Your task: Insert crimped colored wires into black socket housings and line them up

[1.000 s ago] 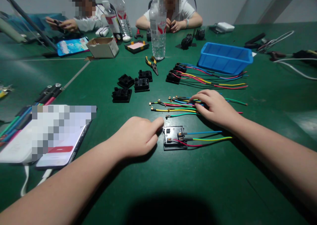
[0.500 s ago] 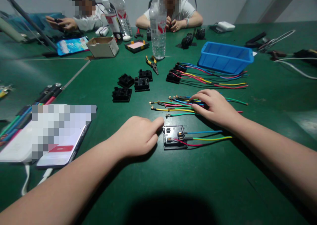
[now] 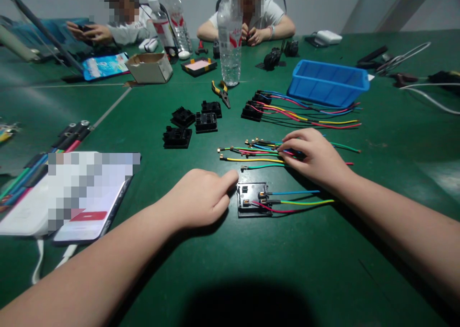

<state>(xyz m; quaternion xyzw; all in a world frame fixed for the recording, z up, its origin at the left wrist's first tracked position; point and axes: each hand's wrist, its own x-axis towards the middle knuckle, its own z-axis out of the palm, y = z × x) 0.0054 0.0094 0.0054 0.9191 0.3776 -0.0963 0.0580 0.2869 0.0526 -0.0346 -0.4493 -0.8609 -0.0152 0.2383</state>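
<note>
My right hand [image 3: 311, 152] is over a loose bundle of coloured wires [image 3: 251, 154] with metal terminals at their left ends. Its thumb and index finger pinch at the wires; which one is between them is hard to tell. My left hand [image 3: 203, 197] lies on the table with its fingers curled, and its index fingertip is at the upper left corner of a black plastic housing [image 3: 247, 212]. Whatever may be inside those curled fingers is hidden. Blue, yellow-green and red wires [image 3: 298, 202] run rightward from terminals seated in the housing.
Several black housings [image 3: 177, 137] and pliers [image 3: 222, 94] lie farther back. Wired housings [image 3: 251, 111] sit before a blue bin [image 3: 328, 85]. A water bottle [image 3: 230, 44] stands behind. Phones [image 3: 97, 212] and a cardboard box [image 3: 151, 68] are left. Two people [image 3: 251, 15] sit opposite.
The right hand's fingers have lifted slightly and drawn into a pinch over the wires. My left hand and the housing beside it stay in place.
</note>
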